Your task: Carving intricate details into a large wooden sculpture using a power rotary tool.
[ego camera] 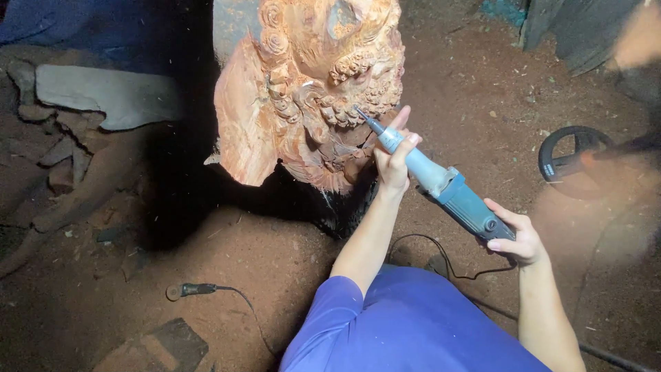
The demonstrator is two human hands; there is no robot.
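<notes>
Grinder (441, 186), a blue handheld tool, is gripped by 2 hands: left hand (394, 157) clasps its neck, right hand (518, 238) clasps its rear. Its bit touches the reddish wood carving (310, 83) standing on the sawdust-strewn floor (241, 255), a black cable (213, 293) nearby.

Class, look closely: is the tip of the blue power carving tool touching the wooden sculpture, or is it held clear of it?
Touching. The head view shows the tip of the blue power carving tool meeting the curled carving on the wooden sculpture, no gap visible; left hand steadies its front.
</notes>
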